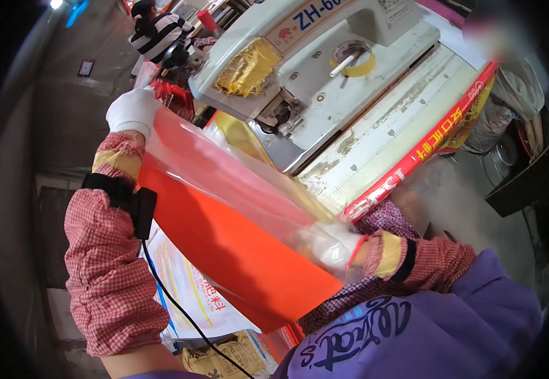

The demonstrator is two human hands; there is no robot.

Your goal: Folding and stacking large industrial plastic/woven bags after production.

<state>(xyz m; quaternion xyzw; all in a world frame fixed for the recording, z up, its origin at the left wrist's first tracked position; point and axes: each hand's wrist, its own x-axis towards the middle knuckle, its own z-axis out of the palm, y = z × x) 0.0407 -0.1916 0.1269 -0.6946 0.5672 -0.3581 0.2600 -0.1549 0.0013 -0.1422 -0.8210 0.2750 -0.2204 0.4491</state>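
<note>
A wide red sheet or sack (224, 243) stretches slantwise between my hands, with clear plastic film (236, 177) along its far side. At its upper left end, my left hand (130, 114) in a white glove is closed on the red sack's edge. At the lower right, my right hand (332, 245), also white-gloved and somewhat blurred, is closed on the clear film; its fingertips are partly hidden. Just beyond the film stands a large pale sewing machine (312, 69), its needle area (280, 114) close to the film's far edge.
A roll of tape (358, 60) rests on the machine. Its worn white table (375, 139) has a red printed strip (400, 174) along the near edge. White printed sacks (192, 290) lie below the red sheet. Another person (157, 31) in stripes sits at the far left. A black cable (179, 303) hangs from my left forearm.
</note>
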